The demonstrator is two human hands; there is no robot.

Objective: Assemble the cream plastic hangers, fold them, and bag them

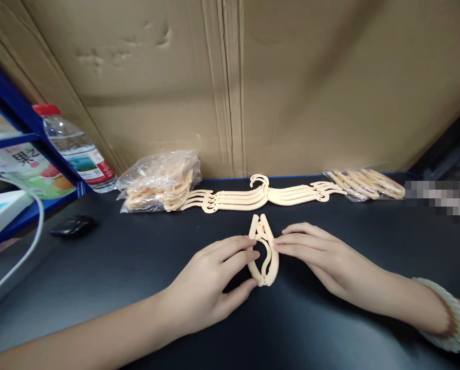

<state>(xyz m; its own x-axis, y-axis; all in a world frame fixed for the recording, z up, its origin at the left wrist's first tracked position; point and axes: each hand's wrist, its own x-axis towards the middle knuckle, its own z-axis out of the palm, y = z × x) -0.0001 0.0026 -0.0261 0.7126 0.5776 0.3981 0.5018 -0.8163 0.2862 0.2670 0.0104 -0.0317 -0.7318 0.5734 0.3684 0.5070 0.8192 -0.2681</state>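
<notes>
A beige folding clothes hanger (pixel 275 262) lies folded on the black table (pixel 291 329), its two arms pointing away from me and its curved hook tucked between them. My left hand (pixel 214 272) grips its left side, with the thumb by the near end and the fingers over the left arm. On the other side, my right hand (pixel 330 257) has its fingers stretched out, fingertips touching the right arm without wrapping round it. Just beyond, several unfolded beige hangers (pixel 241 200) lie nested in a row, hooks facing away.
A clear bag of folded hangers (pixel 160 180) sits at the back left, another bag (pixel 364 184) at the back right. Cardboard (pixel 168 77) stands behind. On the left are a black mouse (pixel 73 226), a water bottle (pixel 79 149), a white cable (pixel 40 216) and a blue shelf (pixel 25 136).
</notes>
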